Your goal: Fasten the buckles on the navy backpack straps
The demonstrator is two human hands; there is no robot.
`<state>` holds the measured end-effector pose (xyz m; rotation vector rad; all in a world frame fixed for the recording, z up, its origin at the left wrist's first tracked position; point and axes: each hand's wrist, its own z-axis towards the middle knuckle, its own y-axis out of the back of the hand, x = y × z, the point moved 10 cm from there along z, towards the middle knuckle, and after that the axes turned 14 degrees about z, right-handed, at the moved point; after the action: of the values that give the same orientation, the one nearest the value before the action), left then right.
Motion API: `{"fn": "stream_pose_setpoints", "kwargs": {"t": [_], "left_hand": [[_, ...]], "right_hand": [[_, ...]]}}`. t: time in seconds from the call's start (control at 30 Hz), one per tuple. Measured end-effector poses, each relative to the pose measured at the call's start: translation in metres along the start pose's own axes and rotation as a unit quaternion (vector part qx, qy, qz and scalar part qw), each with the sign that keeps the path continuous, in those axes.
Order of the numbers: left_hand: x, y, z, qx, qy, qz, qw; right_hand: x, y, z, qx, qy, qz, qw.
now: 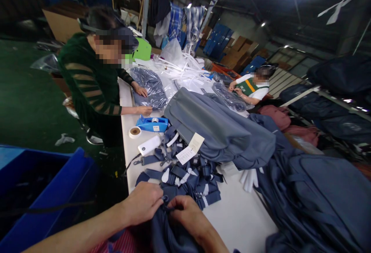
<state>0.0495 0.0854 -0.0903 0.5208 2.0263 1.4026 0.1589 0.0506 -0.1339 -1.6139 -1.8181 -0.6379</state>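
Observation:
At the near edge of the white table, my left hand [145,202] is closed in a pinch on the top of a dark blue bag [171,235]. Close beside it, on the right, my right hand [185,212] pinches the same fabric, thumb and fingers curled together. A small ring or hook shows between the two hands. Just beyond them lies a pile of dark blue straps [185,179] with metal clips and white wraps. A large grey-blue bag [217,125] with a paper tag [190,148] rests behind the pile.
A blue tape dispenser [152,124], a tape roll [135,132] and a white device [149,145] sit at the table's left edge. More dark bags [327,195] are heaped at right. A person [92,71] handles a plastic-wrapped bag; another [252,86] works farther back. A blue bin [60,195] stands lower left.

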Motion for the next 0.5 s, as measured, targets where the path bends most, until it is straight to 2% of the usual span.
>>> {"fn": "stream_pose_setpoints", "kwargs": {"t": [0.1,0.37,0.5], "left_hand": [[-0.009,-0.002,0.002,0.025,-0.031,0.03,0.999],[-0.022,0.009,0.006,0.058,-0.062,0.079,0.993],[-0.021,0.012,0.003,0.071,-0.067,0.06,0.993]], "right_hand": [[-0.001,0.003,0.001,-0.011,0.016,-0.027,0.999],[0.003,0.009,0.003,-0.047,0.083,-0.099,0.991],[-0.006,0.009,0.006,-0.058,0.075,-0.083,0.992]]}}
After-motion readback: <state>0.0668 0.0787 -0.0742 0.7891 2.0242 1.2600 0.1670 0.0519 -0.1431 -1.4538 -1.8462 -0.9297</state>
